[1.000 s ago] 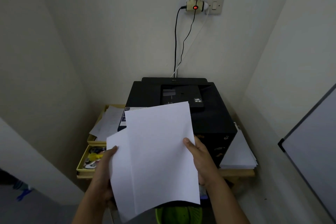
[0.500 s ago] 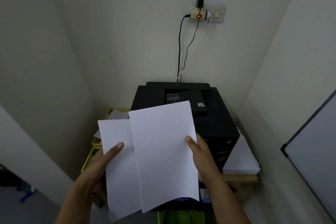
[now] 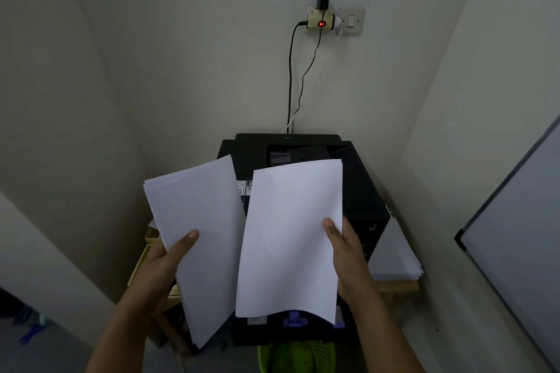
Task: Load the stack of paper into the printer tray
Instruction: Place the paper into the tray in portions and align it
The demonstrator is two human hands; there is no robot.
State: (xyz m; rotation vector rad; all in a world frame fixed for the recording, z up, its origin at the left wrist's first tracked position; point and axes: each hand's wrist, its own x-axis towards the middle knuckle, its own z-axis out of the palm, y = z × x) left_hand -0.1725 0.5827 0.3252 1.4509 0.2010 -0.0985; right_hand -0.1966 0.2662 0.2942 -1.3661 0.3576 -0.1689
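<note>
Two paper bundles are seen, one per hand, both held above the black printer (image 3: 357, 191). The left stack (image 3: 197, 221) is gripped by the left hand (image 3: 163, 263), thumb on top. The right stack (image 3: 291, 236) is pinched by the right hand (image 3: 348, 257). The fingers underneath are hidden. The tray (image 3: 291, 324) is approx. half covered by the sheets. A third pile (image 3: 394, 254) lies at the right on the counter (image 3: 397, 285).

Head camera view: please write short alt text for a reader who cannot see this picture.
A person holds two batches of white paper above a black printer: the left hand grips the thicker left stack, the right hand grips the right sheets. The open tray with blue guides shows below, and more paper lies right of the printer.
</note>
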